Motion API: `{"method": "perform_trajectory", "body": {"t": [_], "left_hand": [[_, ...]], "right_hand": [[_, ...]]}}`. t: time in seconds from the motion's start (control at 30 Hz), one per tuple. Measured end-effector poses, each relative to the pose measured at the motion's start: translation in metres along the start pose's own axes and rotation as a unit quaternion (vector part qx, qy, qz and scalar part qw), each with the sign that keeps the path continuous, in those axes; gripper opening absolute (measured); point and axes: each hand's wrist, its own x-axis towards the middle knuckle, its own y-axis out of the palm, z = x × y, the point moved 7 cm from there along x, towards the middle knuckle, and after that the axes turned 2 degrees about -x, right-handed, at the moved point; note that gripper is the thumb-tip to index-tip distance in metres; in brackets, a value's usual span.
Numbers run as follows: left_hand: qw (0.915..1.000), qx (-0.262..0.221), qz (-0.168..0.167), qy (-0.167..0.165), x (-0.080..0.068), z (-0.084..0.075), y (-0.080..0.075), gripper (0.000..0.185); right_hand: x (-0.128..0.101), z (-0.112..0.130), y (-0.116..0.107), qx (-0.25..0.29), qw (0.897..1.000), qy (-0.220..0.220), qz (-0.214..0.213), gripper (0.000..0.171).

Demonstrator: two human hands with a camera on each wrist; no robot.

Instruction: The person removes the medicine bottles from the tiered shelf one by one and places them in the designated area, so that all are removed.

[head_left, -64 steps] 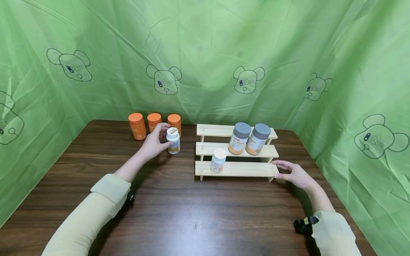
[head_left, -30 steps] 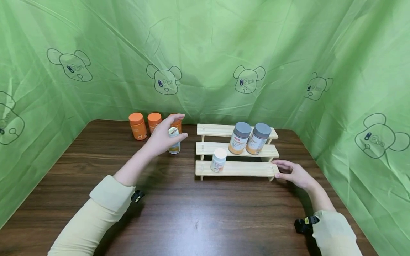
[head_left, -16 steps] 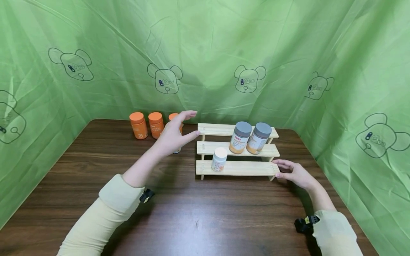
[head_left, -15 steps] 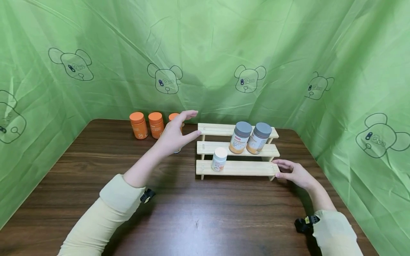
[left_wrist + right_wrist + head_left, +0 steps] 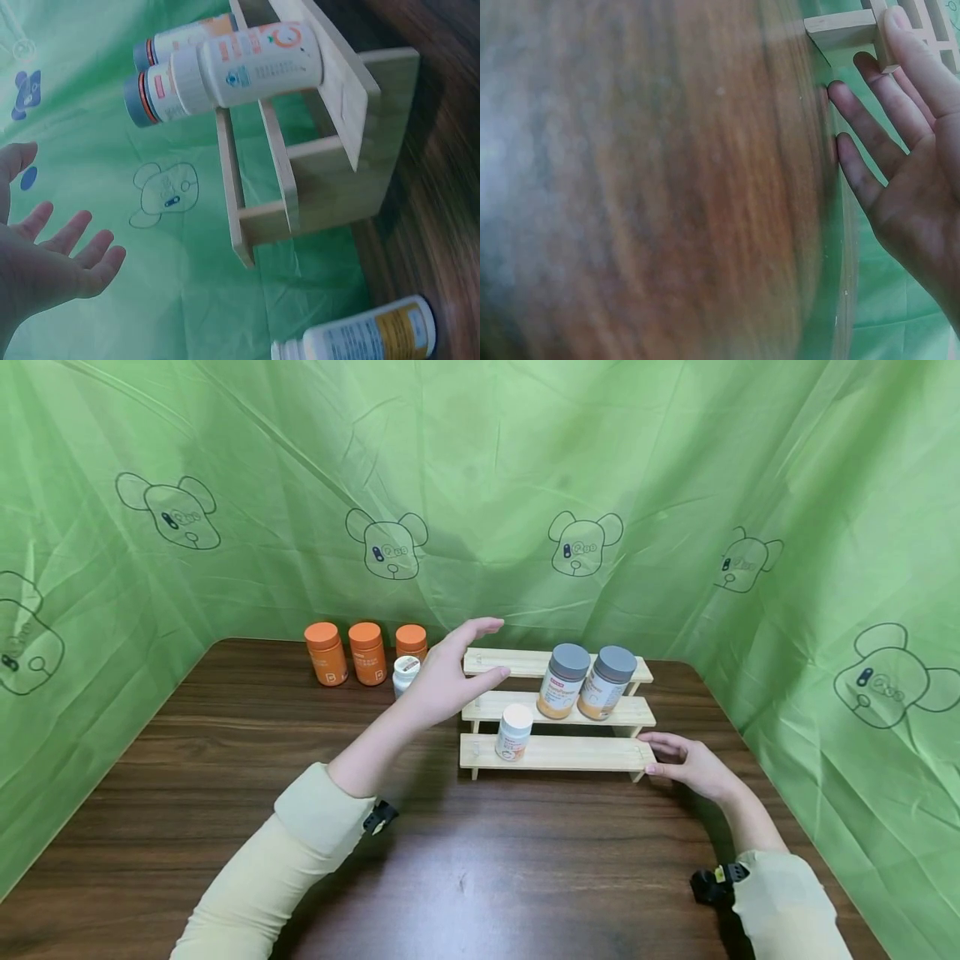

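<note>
My left hand (image 5: 474, 657) hovers open in the air in front of the left end of a three-step wooden rack (image 5: 570, 755), holding nothing. Just behind it a small white-capped bottle (image 5: 405, 672) stands on the table. A white bottle (image 5: 513, 732) stands on the rack's lowest step, and two grey-capped bottles (image 5: 562, 682) (image 5: 606, 683) stand on the middle step. My right hand (image 5: 656, 756) lies open on the table, with fingers touching the right end of the lowest step. In the left wrist view the open left hand (image 5: 60, 221) is apart from the rack (image 5: 300, 187).
Three orange bottles (image 5: 326, 653) (image 5: 368, 652) (image 5: 411, 640) stand in a row at the back left of the dark wooden table (image 5: 480, 877). Green cloth (image 5: 480, 485) hangs close round the back and both sides. The rack's top step holds nothing.
My left hand has let go of the small white-capped bottle, left it standing on the table, and moved right and up toward the rack's left end. The right hand has stayed put.
</note>
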Motion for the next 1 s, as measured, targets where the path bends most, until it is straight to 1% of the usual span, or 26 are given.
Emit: {"method": "perform_trajectory", "body": {"t": [0.13,0.33,0.6,1.0], "left_hand": [[0.9998,-0.015,0.004,-0.008,0.005,0.0,0.01,0.061],[0.9986,-0.047,0.015,-0.02,0.015,0.004,0.028,0.063],[0.9934,-0.097,0.039,-0.047,0.023,0.009,0.055,0.061],[0.986,-0.147,0.054,-0.057,0.033,0.019,0.087,0.065]], "right_hand": [[0.0,0.001,0.0,-0.008,1.0,-0.001,-0.003,0.054],[-0.001,0.003,0.001,-0.004,1.0,-0.003,-0.003,0.055],[-0.001,-0.001,0.002,0.0,1.0,-0.003,-0.002,0.054],[-0.001,-0.003,-0.001,-0.017,1.0,0.007,-0.007,0.055]]}}
